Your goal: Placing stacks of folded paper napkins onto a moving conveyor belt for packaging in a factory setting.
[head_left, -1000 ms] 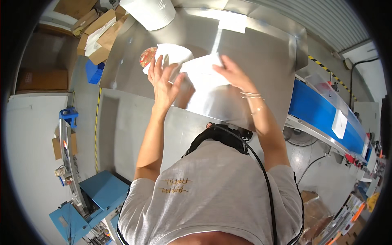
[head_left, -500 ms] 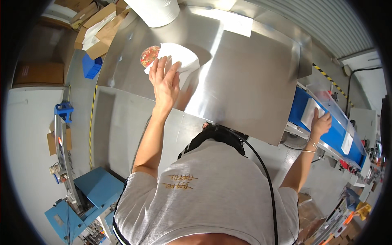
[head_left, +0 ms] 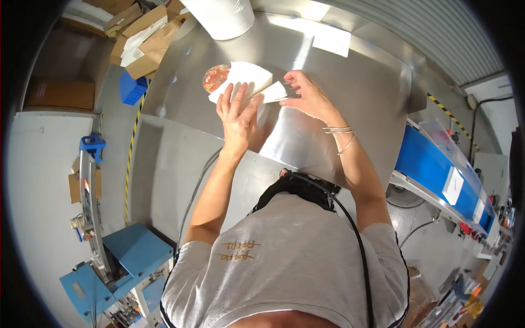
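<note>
On steel table [head_left: 350, 104]: both hands at white paper [head_left: 246, 77].
Left hand [head_left: 239, 112] lies flat, fingers spread, on paper that covers a round red-orange disc [head_left: 213, 78]. Right hand [head_left: 306, 94] pinches a smaller white sheet [head_left: 273, 92] at its edge, just beside the paper. White roll [head_left: 219, 16] stands behind.

On the steel table [head_left: 339, 109], the left hand [head_left: 238, 112] lies flat on a white sheet [head_left: 246, 76] covering a round patterned item [head_left: 214, 78], while the right hand [head_left: 309, 95] pinches a smaller white sheet [head_left: 273, 92] just beside it
</note>
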`<state>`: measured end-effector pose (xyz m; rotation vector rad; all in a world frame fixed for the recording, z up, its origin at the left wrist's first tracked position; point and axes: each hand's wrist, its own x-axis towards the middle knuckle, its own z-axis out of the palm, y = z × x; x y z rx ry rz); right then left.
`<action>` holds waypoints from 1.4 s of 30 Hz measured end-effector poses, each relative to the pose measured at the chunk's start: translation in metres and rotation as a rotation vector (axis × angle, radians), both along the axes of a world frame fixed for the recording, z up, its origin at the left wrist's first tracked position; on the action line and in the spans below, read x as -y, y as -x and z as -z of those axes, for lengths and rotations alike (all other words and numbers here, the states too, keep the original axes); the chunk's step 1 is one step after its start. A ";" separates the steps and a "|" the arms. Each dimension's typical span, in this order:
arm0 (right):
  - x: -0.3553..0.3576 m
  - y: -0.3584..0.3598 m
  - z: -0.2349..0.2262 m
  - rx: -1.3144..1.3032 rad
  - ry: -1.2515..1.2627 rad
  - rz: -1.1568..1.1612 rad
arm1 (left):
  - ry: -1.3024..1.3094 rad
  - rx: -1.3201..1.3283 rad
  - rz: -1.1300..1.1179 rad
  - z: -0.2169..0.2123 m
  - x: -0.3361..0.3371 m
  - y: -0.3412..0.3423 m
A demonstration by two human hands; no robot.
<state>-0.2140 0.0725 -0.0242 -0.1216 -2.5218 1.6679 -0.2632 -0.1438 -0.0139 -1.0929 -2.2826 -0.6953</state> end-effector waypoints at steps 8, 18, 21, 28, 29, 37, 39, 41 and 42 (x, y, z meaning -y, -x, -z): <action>0.004 0.016 -0.001 0.003 0.040 -0.129 | -0.014 0.012 0.022 -0.003 0.006 0.006; -0.016 0.006 0.025 0.093 0.269 -0.061 | 0.108 0.204 -0.147 -0.024 0.009 0.023; -0.029 -0.027 0.020 0.049 0.478 0.022 | 0.088 0.256 -0.196 -0.018 0.020 0.035; -0.088 -0.149 0.017 0.069 0.329 0.320 | 0.011 0.473 -0.220 -0.029 0.001 0.010; -0.101 -0.170 0.021 0.172 0.189 0.408 | 0.016 0.536 -0.247 -0.030 -0.007 -0.003; -0.229 -0.340 0.057 0.082 -0.081 0.958 | -0.075 0.638 0.034 -0.025 -0.104 -0.151; -0.263 -0.378 0.063 0.121 -0.243 1.013 | -0.067 0.668 0.059 -0.028 -0.119 -0.181; -0.296 -0.414 0.065 0.305 -0.437 1.047 | -0.057 0.720 0.042 -0.032 -0.132 -0.209; -0.315 -0.437 0.069 0.398 -0.516 1.089 | -0.078 0.685 0.046 -0.033 -0.137 -0.219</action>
